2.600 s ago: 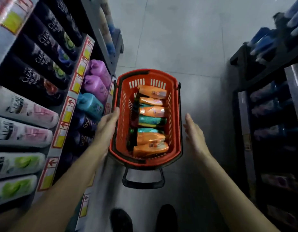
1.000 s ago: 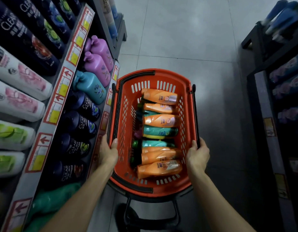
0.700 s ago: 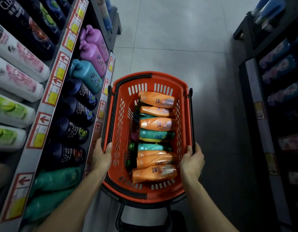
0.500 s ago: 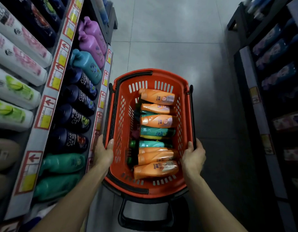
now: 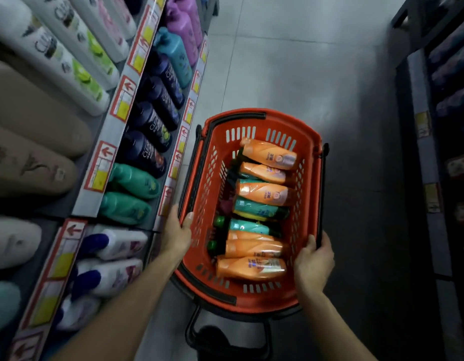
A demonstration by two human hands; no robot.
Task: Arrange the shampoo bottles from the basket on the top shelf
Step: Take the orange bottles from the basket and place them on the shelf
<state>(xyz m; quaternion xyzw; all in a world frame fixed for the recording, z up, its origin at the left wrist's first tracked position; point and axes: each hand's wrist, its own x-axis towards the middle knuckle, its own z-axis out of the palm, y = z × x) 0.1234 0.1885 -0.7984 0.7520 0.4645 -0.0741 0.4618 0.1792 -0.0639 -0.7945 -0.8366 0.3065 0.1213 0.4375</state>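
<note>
In the aisle, the red basket (image 5: 307, 204) of shampoo bottles (image 5: 263, 195) is gripped at both side rims: left hand (image 5: 177, 234), right hand (image 5: 314, 261).

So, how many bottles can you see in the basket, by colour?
Orange bottles: 6
Teal bottles: 2
Total: 8 showing in the basket; others lie partly hidden beneath.

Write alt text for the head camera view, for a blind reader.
The left hand and right hand grip the side rims of a red basket of orange and green shampoo bottles lying flat, seen from above in a shop aisle. Stocked shelves stand on both sides.
</note>
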